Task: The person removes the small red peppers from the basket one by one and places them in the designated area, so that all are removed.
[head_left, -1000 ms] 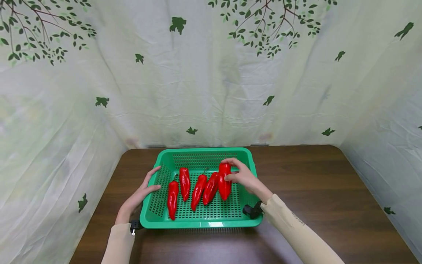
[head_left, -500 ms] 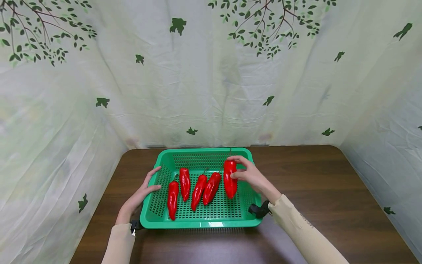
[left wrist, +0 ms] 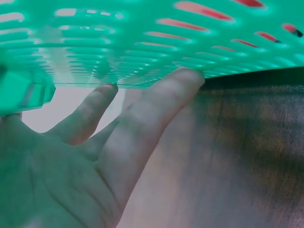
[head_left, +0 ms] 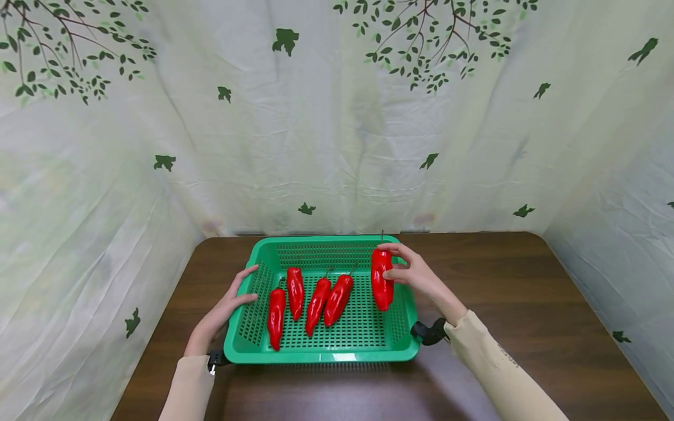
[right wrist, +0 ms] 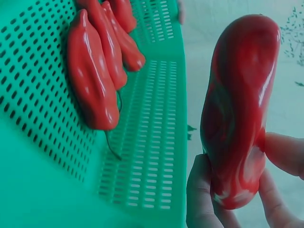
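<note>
A green plastic basket (head_left: 321,357) stands on the table, holding several glossy red chili peppers with thin dark stems. In the head view, my right hand (head_left: 416,273) pinches one red chili pepper (head_left: 382,280) between thumb and fingers, above the basket's right side. The right wrist view shows that same pepper upright in the fingertips. My left hand (head_left: 223,310) holds the basket's left side; thumb and a finger reach over the rim, while other fingers lie against the perforated outer wall (left wrist: 142,52). Four-sided walls enclose a row of peppers (head_left: 317,307) lying toward the left.
The dark brown wooden table (head_left: 505,304) extends on both sides of the basket. A pale curtain (head_left: 337,117) with printed leaves and birds surrounds its far side and both ends. A black wrist mount (head_left: 429,332) sits close to the basket's right wall.
The right hand has moved right and slightly upward with the red chili pepper, away from the others. The left hand and basket have stayed in place.
</note>
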Available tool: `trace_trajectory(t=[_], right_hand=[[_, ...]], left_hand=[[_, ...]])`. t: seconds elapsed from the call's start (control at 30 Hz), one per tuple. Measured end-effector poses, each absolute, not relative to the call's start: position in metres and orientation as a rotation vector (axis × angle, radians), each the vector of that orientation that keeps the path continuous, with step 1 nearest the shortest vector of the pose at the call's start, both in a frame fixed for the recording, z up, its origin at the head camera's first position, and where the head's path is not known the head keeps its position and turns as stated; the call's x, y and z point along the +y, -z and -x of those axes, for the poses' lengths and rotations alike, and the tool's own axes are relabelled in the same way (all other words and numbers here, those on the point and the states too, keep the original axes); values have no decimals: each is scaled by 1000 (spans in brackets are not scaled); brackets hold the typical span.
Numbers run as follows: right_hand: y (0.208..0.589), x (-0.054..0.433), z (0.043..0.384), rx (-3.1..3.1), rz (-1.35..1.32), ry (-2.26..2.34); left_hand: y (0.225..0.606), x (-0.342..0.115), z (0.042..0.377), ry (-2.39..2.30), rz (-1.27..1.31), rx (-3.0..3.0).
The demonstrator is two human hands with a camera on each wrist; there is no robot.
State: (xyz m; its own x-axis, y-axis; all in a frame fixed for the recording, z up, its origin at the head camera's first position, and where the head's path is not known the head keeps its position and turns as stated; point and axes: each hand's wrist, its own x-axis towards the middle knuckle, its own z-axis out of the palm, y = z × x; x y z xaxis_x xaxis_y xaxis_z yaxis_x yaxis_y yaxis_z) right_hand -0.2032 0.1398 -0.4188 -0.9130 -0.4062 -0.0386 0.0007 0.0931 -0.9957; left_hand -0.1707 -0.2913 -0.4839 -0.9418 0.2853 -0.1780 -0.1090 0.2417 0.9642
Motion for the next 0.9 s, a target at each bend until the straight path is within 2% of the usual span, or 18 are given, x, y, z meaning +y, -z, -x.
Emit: trace_trajectory(t=[0.9], right_hand=[[422, 183, 203, 2047, 403, 2005]], left_hand=[[488, -291, 172, -1739, -237, 2279]])
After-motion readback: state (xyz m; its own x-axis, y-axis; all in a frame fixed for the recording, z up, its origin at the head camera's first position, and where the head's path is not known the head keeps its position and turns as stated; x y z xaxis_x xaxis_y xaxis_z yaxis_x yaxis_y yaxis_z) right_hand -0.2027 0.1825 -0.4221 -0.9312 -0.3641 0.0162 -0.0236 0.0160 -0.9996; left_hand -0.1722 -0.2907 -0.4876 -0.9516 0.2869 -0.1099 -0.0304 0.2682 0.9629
